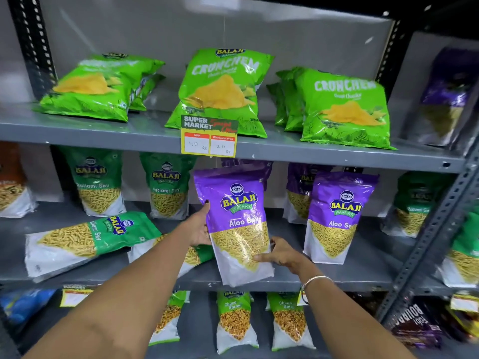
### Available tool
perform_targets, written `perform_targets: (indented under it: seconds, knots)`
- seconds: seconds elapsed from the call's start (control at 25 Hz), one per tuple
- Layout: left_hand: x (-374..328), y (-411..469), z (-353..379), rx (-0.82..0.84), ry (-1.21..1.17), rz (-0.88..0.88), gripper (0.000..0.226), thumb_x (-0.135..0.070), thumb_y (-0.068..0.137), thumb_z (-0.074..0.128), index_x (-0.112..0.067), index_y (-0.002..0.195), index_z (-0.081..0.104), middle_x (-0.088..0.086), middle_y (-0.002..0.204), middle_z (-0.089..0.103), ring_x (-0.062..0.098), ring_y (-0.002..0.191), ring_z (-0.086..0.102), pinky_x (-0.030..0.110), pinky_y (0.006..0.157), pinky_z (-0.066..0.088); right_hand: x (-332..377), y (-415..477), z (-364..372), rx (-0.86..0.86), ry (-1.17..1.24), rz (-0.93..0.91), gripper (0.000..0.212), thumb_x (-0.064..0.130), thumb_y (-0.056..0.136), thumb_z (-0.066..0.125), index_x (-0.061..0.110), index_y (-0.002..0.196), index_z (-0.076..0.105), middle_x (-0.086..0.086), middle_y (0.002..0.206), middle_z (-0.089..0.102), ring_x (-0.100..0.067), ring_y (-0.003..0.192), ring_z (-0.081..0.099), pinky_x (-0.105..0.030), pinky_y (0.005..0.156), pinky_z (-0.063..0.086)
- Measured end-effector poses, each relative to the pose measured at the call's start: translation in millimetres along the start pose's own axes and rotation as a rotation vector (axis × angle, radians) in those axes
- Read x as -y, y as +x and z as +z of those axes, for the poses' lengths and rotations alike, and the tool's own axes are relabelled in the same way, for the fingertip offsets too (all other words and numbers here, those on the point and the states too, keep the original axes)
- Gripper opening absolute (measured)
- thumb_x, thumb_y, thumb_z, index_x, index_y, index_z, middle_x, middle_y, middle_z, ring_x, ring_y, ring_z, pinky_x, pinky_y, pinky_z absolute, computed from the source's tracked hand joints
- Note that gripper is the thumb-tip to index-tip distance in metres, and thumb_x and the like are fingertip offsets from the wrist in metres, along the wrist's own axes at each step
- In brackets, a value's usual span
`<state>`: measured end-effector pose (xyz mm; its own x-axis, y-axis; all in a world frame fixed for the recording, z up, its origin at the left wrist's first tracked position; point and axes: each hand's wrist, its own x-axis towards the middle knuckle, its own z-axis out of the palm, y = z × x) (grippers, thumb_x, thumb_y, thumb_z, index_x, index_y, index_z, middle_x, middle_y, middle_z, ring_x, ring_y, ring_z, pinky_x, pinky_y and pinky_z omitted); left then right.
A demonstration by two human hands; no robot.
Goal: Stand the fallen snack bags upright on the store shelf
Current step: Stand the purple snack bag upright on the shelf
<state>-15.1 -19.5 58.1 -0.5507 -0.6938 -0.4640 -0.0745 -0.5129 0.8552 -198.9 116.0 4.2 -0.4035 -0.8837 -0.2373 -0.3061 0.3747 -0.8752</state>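
Head view: left hand (198, 226) and right hand (281, 253) clasp the purple bag (237, 224), upright at the middle shelf (337, 277) front edge. Risk: bottom overhangs; once released it may tip forward off the shelf.

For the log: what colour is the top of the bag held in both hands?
Purple, on the Aloo Sev bag, clearest in the head view.
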Motion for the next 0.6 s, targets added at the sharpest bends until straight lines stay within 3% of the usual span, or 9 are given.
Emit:
perform_targets:
  seconds: [0.12, 0.28, 0.36, 0.44, 0.6]
  knots:
    - [-4, 9, 4, 0.034, 0.093, 0.029, 0.077, -0.066, 0.085, 0.026, -0.011, 0.137, 0.040, 0.016, 0.145, 0.043, 0.033, 0.132, 0.043, 0.051, 0.110, 0.030, -2, 6, -1, -0.106, 0.038, -0.028, 0.064, 0.007, 0.060, 0.083, -0.001, 0.114, 0.049, -0.009, 0.104, 0.059, -0.019, 0.095, 0.058, -0.019, 0.065, 0.047]
    - [-3, 25, 27, 0.082, 0.114, 0.128, 0.069, -0.063, 0.087, 0.027, -0.019, 0.139, 0.041, 0.011, 0.141, 0.050, 0.028, 0.120, 0.052, 0.047, 0.110, 0.032, -14, 22, -7, -0.276, 0.032, -0.060, 0.077, 0.006, 0.050, 0.087, -0.005, 0.114, 0.046, -0.019, 0.115, 0.061, -0.030, 0.111, 0.058, -0.035, 0.084, 0.048]
    - [1, 38, 38, 0.079, 0.116, 0.168, 0.068, -0.062, 0.087, 0.031, -0.019, 0.138, 0.042, 0.010, 0.139, 0.052, 0.027, 0.120, 0.053, 0.044, 0.107, 0.035, -21, 32, -12, -0.331, 0.024, -0.059, 0.079, 0.003, 0.050, 0.087, -0.005, 0.115, 0.043, -0.020, 0.118, 0.060, -0.027, 0.108, 0.057, -0.038, 0.089, 0.046]
    - [5, 52, 44, 0.058, 0.109, 0.194, 0.067, -0.059, 0.086, 0.038, -0.016, 0.136, 0.045, 0.012, 0.137, 0.054, 0.027, 0.123, 0.052, 0.043, 0.104, 0.038, -25, 40, -15, -0.363, 0.019, -0.051, 0.078, 0.000, 0.052, 0.085, -0.007, 0.116, 0.042, -0.020, 0.118, 0.060, -0.021, 0.102, 0.053, -0.037, 0.089, 0.045]
    - [13, 73, 48, 0.043, 0.104, 0.204, 0.068, -0.057, 0.084, 0.044, -0.012, 0.135, 0.046, 0.015, 0.136, 0.055, 0.028, 0.124, 0.052, 0.045, 0.109, 0.038, -39, 56, -16, -0.377, 0.031, -0.060, 0.069, -0.001, 0.053, 0.084, -0.001, 0.108, 0.042, -0.017, 0.111, 0.059, -0.030, 0.111, 0.055, -0.037, 0.086, 0.045]
